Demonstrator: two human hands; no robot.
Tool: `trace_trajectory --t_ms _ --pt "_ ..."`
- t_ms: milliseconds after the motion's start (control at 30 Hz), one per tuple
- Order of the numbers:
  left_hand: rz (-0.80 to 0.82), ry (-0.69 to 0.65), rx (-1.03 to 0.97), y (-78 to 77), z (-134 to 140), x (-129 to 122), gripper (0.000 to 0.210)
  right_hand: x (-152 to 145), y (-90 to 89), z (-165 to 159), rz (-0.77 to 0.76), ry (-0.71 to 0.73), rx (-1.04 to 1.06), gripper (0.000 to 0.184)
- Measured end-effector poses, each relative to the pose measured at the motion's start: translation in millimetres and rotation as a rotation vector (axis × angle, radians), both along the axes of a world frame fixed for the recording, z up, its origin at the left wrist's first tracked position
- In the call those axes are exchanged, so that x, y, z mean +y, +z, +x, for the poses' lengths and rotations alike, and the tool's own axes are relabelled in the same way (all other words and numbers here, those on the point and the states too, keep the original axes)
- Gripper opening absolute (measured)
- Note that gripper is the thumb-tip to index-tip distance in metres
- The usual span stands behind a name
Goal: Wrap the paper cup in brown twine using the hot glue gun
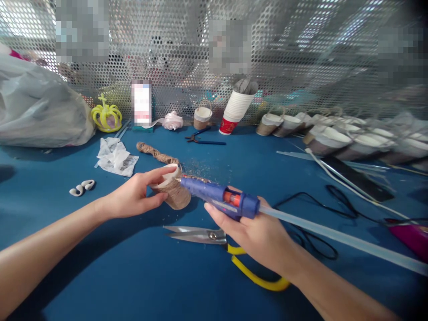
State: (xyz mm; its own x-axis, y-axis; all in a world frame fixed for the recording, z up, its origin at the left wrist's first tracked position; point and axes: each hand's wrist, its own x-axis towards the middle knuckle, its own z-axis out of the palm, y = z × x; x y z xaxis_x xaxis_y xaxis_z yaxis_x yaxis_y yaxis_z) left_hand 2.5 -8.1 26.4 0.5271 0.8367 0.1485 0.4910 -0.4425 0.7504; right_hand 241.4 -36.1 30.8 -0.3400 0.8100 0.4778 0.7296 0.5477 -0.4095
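Note:
My left hand (142,191) grips a paper cup (179,196) wrapped in brown twine, tilted a little, thumb on its side and a finger at the rim. In my right hand (254,236) is a blue hot glue gun (207,191), its nozzle at the upper side of the cup; whether it touches cannot be told. A long translucent glue stick (334,234) runs out of the gun's rear. Scissors (207,235) with yellow handles lie beneath my right hand, partly hidden by it. Behind the cup rests a twisted hank of brown twine (155,153).
Wrapped cups (329,140) crowd the back right, near a black phone (357,178) and a dark cord (314,196). A leaning cup stack (236,111), pliers (207,141) and a plastic bag (40,107) line the back. Crumpled white wrapping (115,156) lies left. Perforated metal (180,58) bounds the table.

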Motion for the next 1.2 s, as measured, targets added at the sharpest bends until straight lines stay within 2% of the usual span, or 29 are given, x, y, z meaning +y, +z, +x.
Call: trace_trajectory --t_ms 200,300,833,1200 --pt "-0.001 -0.003 0.007 0.8 -0.3 0.5 0.059 6.1 -0.1 5.7 -0.169 0.035 0.037 0.024" --pt "-0.006 -0.007 0.008 -0.8 -1.1 0.6 0.058 3.2 3.2 4.6 -0.207 0.008 0.05 0.029" --pt "0.004 -0.018 -0.006 -3.5 -2.6 1.0 0.059 2.8 4.3 4.6 -0.284 -0.041 0.075 0.029" --pt "0.003 -0.008 0.01 -1.0 -1.0 0.6 0.06 5.3 2.7 2.6 -0.216 -0.051 0.049 0.025"
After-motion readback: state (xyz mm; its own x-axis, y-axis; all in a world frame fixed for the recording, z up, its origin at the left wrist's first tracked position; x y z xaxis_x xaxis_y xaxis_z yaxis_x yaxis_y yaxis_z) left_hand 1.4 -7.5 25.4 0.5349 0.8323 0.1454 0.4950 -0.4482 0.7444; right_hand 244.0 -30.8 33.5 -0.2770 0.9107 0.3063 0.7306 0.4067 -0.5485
